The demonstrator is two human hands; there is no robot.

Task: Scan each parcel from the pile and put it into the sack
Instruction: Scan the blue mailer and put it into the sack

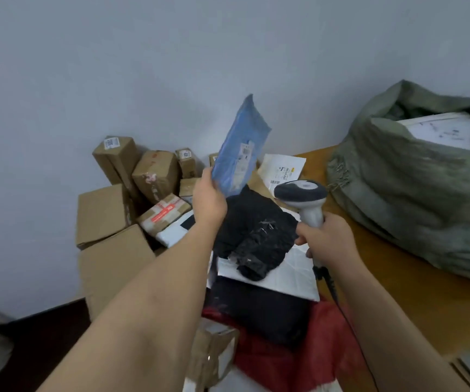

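The left hand (209, 198) pinches the lower corner of a flat blue plastic mailer bag (238, 149), raised upright above the pile at about 12 o'clock from the hand, its white label facing 3 o'clock. The right hand (325, 237) is closed around the handle of a grey handheld barcode scanner (303, 193), whose head sits just beside the mailer's lower edge. Risk: the one-corner hold may let the limp mailer sag or twist, spoiling the read. The scanner's dark cable (344, 315) could snag the parcels below. The open grey-green woven sack (414, 188) lies at 3 o'clock, well apart; a careless toss could miss its mouth.
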